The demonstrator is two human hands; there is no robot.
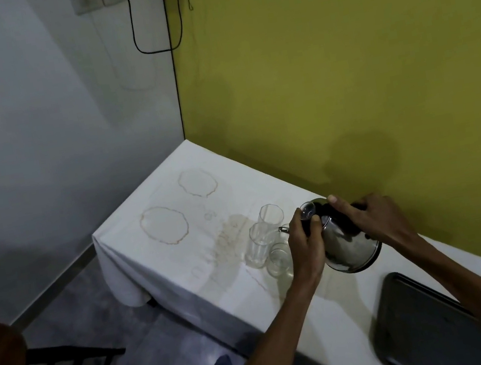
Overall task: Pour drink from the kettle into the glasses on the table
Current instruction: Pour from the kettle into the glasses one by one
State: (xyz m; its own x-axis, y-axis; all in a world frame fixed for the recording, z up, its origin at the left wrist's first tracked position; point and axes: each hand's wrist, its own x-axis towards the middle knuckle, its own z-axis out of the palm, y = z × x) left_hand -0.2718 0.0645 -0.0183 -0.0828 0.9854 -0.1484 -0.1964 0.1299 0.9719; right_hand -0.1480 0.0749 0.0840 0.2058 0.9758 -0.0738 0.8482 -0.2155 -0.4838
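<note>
nearest, a dark tray (422, 324) lies behind the grip. the right hand (366, 218) wraps the handle of the tilted kettle (346, 244); the left hand (304, 241) presses its lid side. just past the left hand, the spout (283, 230) sits over three glasses (259, 244). the clustered rims leave little margin: a wobble could likely splash the stained cloth (176, 225) beyond.

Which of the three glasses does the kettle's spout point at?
The middle glass: the spout of the kettle reaches its rim. The far glass stands behind it, and the short near glass sits below.
</note>
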